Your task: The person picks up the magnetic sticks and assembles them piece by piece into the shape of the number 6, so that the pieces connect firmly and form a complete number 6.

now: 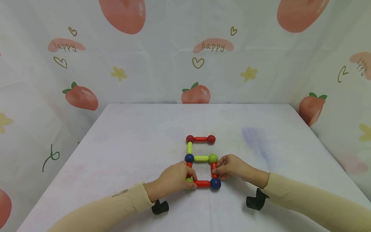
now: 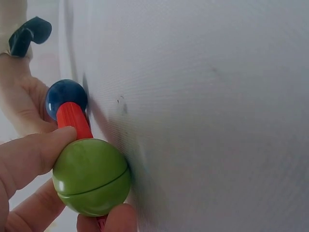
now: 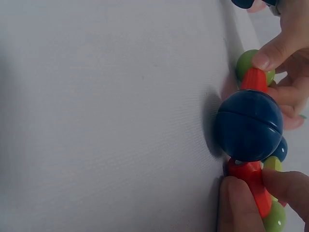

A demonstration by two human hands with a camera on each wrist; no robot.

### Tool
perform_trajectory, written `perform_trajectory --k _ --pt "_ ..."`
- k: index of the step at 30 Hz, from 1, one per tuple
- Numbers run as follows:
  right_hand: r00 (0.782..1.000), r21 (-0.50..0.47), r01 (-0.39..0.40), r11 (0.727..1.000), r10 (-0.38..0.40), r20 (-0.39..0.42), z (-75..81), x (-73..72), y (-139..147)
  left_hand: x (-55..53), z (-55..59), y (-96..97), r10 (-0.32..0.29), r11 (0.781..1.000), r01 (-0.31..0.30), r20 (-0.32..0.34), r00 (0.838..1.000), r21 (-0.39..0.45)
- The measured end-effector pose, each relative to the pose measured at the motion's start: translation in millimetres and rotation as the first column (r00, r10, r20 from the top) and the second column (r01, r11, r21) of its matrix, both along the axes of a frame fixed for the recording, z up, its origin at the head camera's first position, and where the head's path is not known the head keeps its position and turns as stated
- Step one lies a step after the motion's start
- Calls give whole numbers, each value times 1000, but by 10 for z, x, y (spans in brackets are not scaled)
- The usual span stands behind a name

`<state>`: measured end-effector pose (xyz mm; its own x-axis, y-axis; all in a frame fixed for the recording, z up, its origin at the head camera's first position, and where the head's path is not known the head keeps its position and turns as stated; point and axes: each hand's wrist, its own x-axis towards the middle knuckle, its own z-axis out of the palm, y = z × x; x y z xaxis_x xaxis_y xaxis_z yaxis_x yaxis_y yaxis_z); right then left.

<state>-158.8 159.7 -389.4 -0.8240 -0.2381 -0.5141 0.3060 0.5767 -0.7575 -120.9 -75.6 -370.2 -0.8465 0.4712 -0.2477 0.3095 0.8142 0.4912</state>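
Note:
Several coloured rods and balls lie joined on the table, shaped like a 6. My left hand (image 1: pixel 175 178) grips the green ball (image 2: pixel 91 176) at the lower left corner, its thumb also against the bottom red rod (image 1: pixel 203 184). On the right side, my right hand (image 1: pixel 233 167) pinches the upright red rod (image 3: pixel 252 186) between the other green ball (image 1: pixel 213 158) and the lower right blue ball (image 1: pixel 215 184). A second blue ball (image 1: pixel 189 158) joins a yellow-green crossbar rod (image 1: pixel 201 158) and a yellow-green upright rod (image 1: pixel 189 148). My left fingers partly cover the left red rod (image 1: pixel 189 165).
At the top of the figure, a red rod (image 1: pixel 200 139) links two dark red balls, the right one (image 1: pixel 211 139) being a free end. The white-covered table (image 1: pixel 139 129) meets a peach-printed cloth backdrop (image 1: pixel 162 64). Black camera mounts (image 1: pixel 256 200) hang below both wrists.

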Motion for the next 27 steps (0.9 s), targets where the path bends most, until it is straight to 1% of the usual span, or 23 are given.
perform_trajectory --k 8,11,16,20,27 --pt "999 -80 -17 997 21 45 32 -19 44 -4 10 14 2 1000 -2 5 1000 1" --pt "998 -102 -8 995 15 68 33 -34 54 -12 3 23 10 1000 -10 11 1000 -6" --pt "996 -105 7 994 3 90 27 -44 55 -14 -3 23 14 1000 -14 14 1000 -14" --pt "996 -113 -7 994 17 87 28 -38 59 -11 -6 20 14 1000 -14 14 1000 -9" --pt "996 -116 0 993 11 94 29 -44 46 -12 -9 15 12 1000 -12 13 1000 -9"
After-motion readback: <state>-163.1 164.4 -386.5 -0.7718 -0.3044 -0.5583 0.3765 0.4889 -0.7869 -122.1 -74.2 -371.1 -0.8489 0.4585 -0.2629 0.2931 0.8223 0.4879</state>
